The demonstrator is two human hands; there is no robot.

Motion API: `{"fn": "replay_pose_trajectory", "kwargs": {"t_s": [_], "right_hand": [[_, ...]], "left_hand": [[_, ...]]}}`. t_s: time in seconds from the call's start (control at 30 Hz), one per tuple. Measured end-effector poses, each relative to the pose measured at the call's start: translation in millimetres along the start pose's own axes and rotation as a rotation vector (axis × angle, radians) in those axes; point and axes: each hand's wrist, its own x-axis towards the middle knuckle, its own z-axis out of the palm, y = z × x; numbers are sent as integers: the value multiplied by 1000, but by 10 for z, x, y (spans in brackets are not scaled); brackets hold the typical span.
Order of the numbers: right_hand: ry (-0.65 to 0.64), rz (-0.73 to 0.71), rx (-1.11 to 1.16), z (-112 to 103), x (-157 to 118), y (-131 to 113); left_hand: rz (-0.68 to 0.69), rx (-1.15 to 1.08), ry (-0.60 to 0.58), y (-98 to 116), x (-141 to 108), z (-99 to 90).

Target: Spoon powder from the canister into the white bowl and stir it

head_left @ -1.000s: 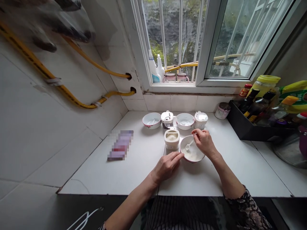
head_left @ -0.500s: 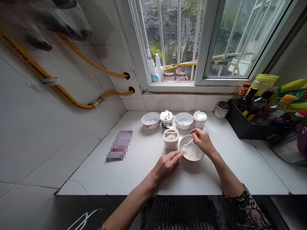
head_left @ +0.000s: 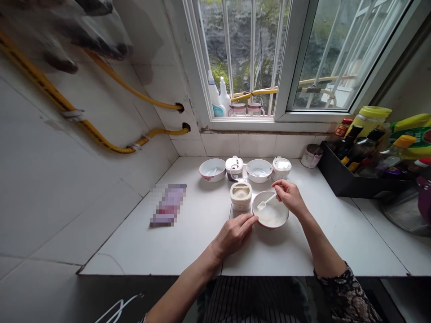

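Spoon, pinched in the right hand, has drawn slightly inward from the left side of the bowl; the left hand stays at the rim, grip unclear. The bowl sits beside the jar; stirring probably continues.

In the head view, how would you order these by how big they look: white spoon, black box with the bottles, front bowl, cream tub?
Largest to smallest:
1. Black box
2. Front bowl
3. Cream tub
4. White spoon, judging by its visible part
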Motion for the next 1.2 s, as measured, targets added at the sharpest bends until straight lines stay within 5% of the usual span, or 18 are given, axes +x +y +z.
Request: {"fn": "replay_pose_trajectory", "kwargs": {"t_s": [0.37,0.63,0.7,0.8,1.03,1.2], "right_hand": [[88,-44,130,108,71,-75],[133,-816,-411,337,-39,-228],[148,-913,-441,343,-53,-230],[223,-860,-364,326,-63,-234],[182,-323,10,171,-58,-141],[172,-394,-349,8,-25,28]], "left_hand": [[10,16,10,29,48,-31],[16,34,37,45,66,-31],[11,37,40,48,69,-31],[6,35,34,45,69,-28],[10,18,14,33,58,-42],[15,15,17,26,46,-34]]}}
